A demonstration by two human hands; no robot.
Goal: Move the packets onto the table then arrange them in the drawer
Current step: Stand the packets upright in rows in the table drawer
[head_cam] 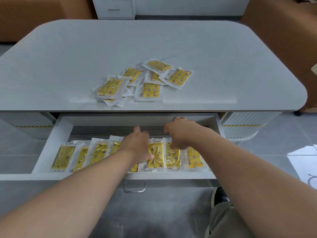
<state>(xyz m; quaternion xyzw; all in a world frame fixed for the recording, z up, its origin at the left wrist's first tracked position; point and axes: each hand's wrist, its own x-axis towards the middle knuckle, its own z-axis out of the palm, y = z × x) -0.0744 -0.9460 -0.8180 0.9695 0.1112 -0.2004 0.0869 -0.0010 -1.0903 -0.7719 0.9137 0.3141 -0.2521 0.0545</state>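
Here we have both arms stretched down into the open drawer (51, 143), which stands pulled out from under the bench (85, 48). A row of packets (82, 157), yellow with small star and moon prints inside clear wrappers, lies side by side along the drawer's front, each overlapping its neighbour a little. Our left hand (137, 146) lies on the middle of that row, back upward, its thumb touching a packet. The hand is blurred, so we cannot tell whether its fingers grip anything. Our right hand (180, 134) hovers just beside it, over the right part of the row. Its fingers are curled downward towards the top edge of a packet, but we cannot tell whether they hold it. Behind the row, a grey liner (103, 131) shows on the drawer floor.

On the bench, a loose heap of packets (151, 90) of the same kind lies near the front edge, some lapping over others at odd angles. A metal handle (135, 188) hangs from the drawer front. A white cabinet (114, 7) stands beyond the bench.
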